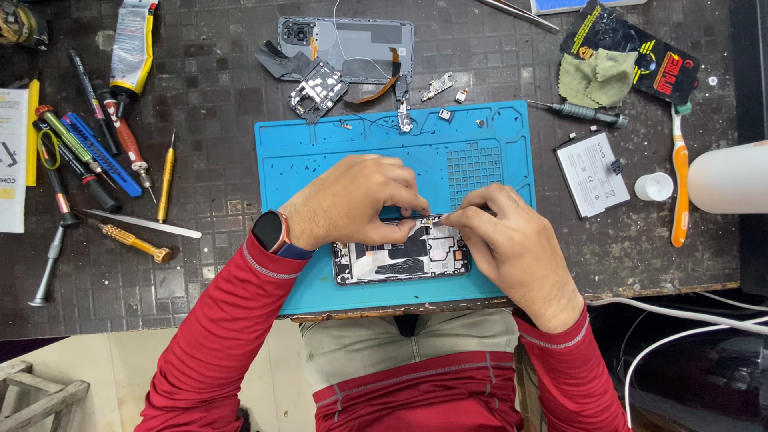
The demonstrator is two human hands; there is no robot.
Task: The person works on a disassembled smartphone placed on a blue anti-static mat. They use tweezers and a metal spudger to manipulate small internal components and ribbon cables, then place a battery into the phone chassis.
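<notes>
Seen from above, two bare hands in red sleeves meet over an opened smartphone with its back removed, showing black and silver internals (400, 260). It lies flat near the lower centre of the frame on a blue rubber repair mat (304, 152), probably so it cannot slide.

The left hand (352, 200), with a dark smartwatch on its wrist (270, 232), arches over the phone's upper edge, fingertips pressed together as if pinching something small; what it pinches is too small to tell. The right hand (508, 240) reaches in from the right, thumb and forefinger closed at the same spot, just above the phone's top right corner.

The phone's grey back cover (360, 40) lies upper centre. A white flat battery (590, 172) rests at right, and screwdrivers with coloured handles (88, 152) lie at left, apparently within reach.
</notes>
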